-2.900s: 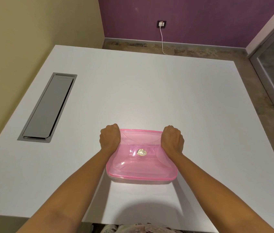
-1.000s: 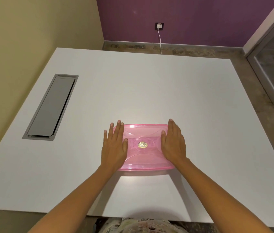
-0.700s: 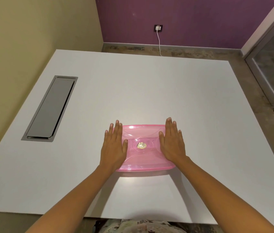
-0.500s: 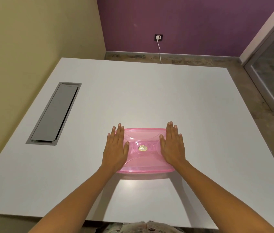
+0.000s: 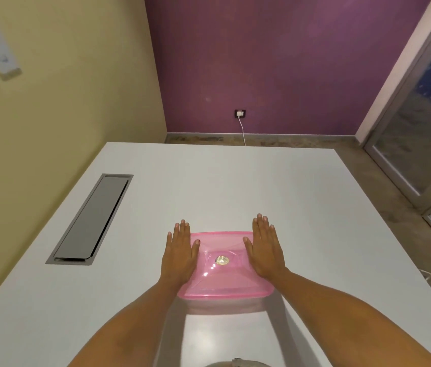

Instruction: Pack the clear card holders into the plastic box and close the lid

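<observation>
A plastic box with a translucent pink lid (image 5: 222,276) rests on the white table (image 5: 235,186), near its front edge. The lid lies flat on the box and carries a small round gold sticker (image 5: 222,260) at its middle. My left hand (image 5: 180,254) lies flat, palm down, on the lid's left end, fingers straight and pointing away from me. My right hand (image 5: 264,249) lies flat the same way on the lid's right end. Neither hand grips anything. No clear card holders show; what is inside the box cannot be made out.
A grey metal cable hatch (image 5: 91,221) is set into the table at the left. A yellow wall runs along the left, a purple wall with a socket and white cable (image 5: 240,113) stands behind. A glass door (image 5: 426,133) is at the right.
Earlier my fists pressed the lid's far corners; both hands then flattened onto the lid's ends. The view has since tilted upward, showing more wall, while the hands and box stay put.
</observation>
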